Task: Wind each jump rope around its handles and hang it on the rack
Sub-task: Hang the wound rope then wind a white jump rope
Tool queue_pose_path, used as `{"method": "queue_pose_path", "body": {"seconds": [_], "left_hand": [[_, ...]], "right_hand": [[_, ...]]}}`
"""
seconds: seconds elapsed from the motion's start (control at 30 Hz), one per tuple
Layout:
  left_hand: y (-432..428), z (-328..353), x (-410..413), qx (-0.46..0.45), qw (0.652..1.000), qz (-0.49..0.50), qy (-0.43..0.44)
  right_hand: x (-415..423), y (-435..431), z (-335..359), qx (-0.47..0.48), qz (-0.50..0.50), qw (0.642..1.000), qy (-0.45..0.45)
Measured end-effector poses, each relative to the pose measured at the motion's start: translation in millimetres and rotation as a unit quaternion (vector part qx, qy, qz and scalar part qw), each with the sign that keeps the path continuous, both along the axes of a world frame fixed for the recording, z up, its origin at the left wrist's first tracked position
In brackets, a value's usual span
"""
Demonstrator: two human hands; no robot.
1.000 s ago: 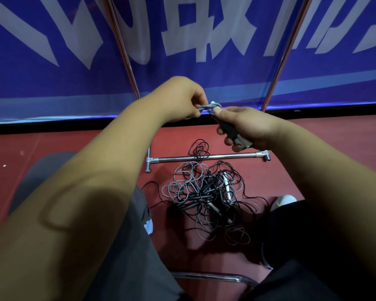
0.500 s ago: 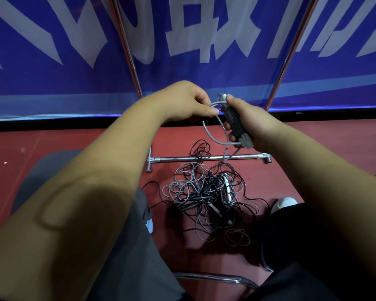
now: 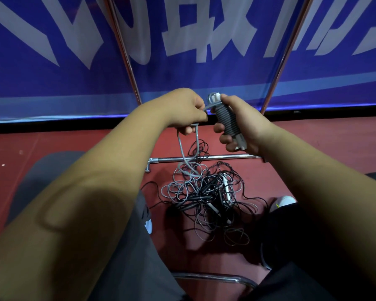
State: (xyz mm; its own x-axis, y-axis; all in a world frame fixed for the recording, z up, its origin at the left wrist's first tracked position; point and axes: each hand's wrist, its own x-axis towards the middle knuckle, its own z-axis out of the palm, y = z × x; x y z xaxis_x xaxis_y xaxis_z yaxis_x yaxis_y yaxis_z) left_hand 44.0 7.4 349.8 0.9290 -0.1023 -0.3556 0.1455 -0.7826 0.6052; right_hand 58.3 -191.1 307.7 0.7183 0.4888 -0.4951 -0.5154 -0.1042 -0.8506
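Grips the handles (image 3: 227, 122) in the right hand (image 3: 248, 129), tilted top-left to bottom-right, and pinches the rope (image 3: 180, 146) in the left hand (image 3: 186, 111) just beside their top end, with slack dropping to the pile (image 3: 204, 192) on the floor (image 3: 74, 144) below.

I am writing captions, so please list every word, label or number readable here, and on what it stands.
Blue banner: large white characters, cut off at the top edge; none can be read whole.
Jump rope handles in the right hand: no text visible.
Rack: no text visible.
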Motion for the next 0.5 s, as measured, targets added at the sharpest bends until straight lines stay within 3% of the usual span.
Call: {"method": "queue_pose_path", "body": {"seconds": [0.17,0.23,0.37,0.5], "left_hand": [[1,2,-2,-0.172,0.984,0.028,0.044],[6,6,-2,-0.169,0.985,0.023,0.029],[14,13,-5,-0.053,0.998,-0.019,-0.023],[9,8,-6,-0.164,0.986,-0.027,-0.007]], "right_hand": [[5,-3,6,0.024,-0.032,0.999,0.009],[6,-4,6,0.021,-0.039,0.999,0.009],[5,-4,3,0.005,-0.027,1.000,0.008],[8,-5,1,0.012,-0.041,0.999,0.012]]}}
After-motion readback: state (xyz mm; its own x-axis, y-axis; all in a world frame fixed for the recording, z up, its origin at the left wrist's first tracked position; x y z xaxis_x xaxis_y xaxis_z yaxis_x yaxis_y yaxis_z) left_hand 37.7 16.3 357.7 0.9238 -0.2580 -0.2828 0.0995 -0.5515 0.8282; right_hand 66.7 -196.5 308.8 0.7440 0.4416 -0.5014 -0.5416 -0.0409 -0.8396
